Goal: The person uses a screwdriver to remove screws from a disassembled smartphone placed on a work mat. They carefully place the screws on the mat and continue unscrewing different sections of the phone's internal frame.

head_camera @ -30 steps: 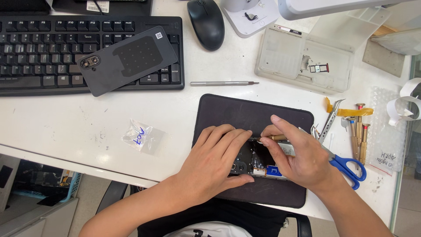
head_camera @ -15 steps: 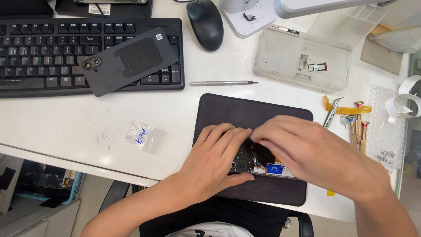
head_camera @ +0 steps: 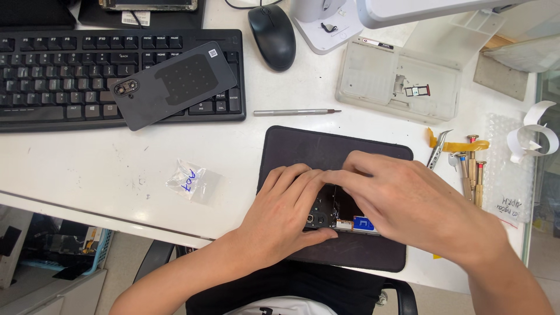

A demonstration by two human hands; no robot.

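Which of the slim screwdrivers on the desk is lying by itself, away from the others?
The grey screwdriver lying flat just below the keyboard. The other screwdrivers sit bunched together at the right of the dark mat, with coloured collars.

Left hand (head_camera: 286,213): palm down, fingers together, curled forward, thumb stretched right along near edge. Left forearm bare, enters from lower left, angled up-right. Right hand (head_camera: 408,201): palm down, fingers extended leftward, fingertips (head_camera: 332,175) overlapping left hand's fingertips, touching. Right forearm enters from lower right corner, wrist slightly bent. Both hands pressed low and flat, close together; grasp under palms hidden.
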